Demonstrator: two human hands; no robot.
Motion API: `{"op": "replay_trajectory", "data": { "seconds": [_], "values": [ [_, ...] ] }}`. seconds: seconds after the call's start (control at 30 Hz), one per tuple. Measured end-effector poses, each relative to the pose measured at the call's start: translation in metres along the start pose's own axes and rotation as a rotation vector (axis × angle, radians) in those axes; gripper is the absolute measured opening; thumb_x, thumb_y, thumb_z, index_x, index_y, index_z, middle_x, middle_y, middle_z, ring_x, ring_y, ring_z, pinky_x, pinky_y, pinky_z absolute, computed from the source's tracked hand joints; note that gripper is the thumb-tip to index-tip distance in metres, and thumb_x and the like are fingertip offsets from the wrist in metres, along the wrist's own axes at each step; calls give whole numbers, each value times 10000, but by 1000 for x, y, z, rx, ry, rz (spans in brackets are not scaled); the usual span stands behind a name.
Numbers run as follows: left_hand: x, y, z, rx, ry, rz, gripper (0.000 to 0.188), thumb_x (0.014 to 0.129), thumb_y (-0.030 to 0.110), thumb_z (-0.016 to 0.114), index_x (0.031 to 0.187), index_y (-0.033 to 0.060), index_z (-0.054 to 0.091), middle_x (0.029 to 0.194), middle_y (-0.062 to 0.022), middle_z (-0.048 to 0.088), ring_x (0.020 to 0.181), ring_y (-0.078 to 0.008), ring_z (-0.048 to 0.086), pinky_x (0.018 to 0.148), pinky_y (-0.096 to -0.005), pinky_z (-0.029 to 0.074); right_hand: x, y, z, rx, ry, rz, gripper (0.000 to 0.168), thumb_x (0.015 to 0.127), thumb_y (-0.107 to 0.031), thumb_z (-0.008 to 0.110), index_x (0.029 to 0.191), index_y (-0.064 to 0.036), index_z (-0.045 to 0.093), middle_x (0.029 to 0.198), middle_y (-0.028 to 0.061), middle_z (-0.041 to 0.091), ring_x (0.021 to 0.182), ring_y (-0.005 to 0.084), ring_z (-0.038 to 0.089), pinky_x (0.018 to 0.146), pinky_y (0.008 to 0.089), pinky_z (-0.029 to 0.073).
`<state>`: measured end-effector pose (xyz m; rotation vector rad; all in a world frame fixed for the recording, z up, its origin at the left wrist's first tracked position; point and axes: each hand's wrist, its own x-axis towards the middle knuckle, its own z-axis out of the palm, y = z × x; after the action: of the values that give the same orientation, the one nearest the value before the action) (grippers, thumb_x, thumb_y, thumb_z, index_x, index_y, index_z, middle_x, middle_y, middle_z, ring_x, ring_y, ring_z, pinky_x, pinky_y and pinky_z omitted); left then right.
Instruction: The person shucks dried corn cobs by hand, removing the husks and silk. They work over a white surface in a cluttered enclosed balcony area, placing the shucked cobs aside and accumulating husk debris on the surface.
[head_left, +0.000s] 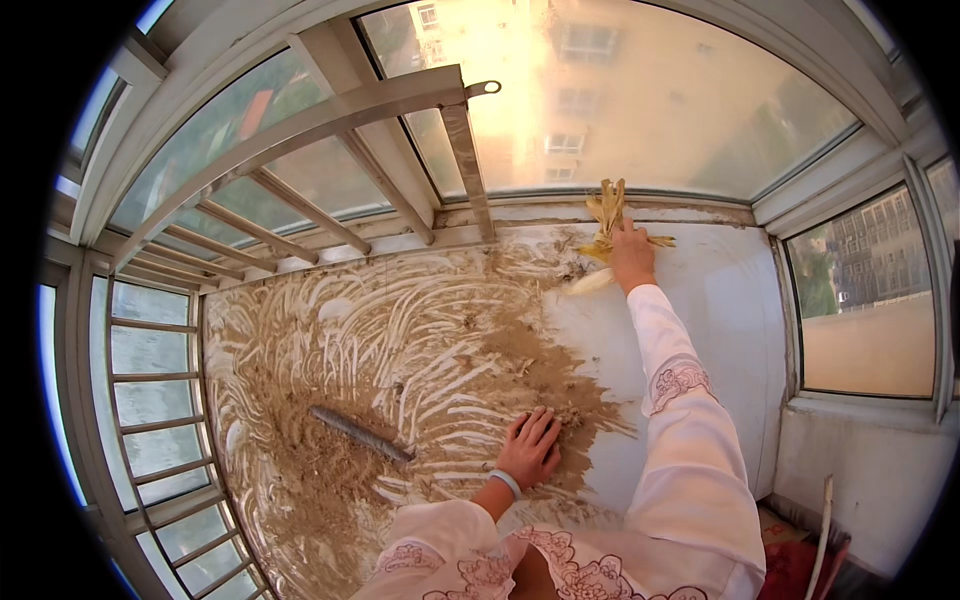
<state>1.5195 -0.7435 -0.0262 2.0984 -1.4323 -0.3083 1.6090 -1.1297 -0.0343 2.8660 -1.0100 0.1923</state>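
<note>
My right hand (632, 255) reaches to the far side of the dirt-strewn white ledge (697, 315), by the window frame. Its fingers are closed around a bunch of dry yellow corn husks (607, 202), partly hidden by the hand; a paler husk piece (589, 283) sticks out to the left. Palm down, my left hand (531, 448) leans on the ledge at the edge of a patch of brown soil (540, 352), holding nothing. A pale band circles that wrist. Left of it, a dark grey rod (360, 433) lies in the soil.
Streaky sweep marks run through the dirt on the ledge's left and middle. A metal guard rail (300, 127) with bars rises at the far left. Window panes (637, 97) border the far side and right. At lower right are a pale stick (823, 525) and a red item (787, 566).
</note>
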Motion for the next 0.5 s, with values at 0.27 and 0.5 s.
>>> {"op": "replay_trajectory", "data": {
  "seconds": [0.27,0.5],
  "values": [
    [-10,-12,12,-8,-155,-31,559,760,267,677,1271,72,559,1345,-142,524,1303,-298,441,1092,-519,270,-105,-233,-27,301,47,-399,245,840,-161,592,1070,-84,628,1074,70,533,910,262,567,680,372,532],
    [1,-4,2,21,-458,-156,578,761,302,653,1302,131,543,1359,-132,510,1297,-339,429,1098,-515,248,-132,-181,-93,749,98,-480,477,730,-35,630,1205,-43,585,1120,67,558,955,263,549,766,371,500]
  ]
}}
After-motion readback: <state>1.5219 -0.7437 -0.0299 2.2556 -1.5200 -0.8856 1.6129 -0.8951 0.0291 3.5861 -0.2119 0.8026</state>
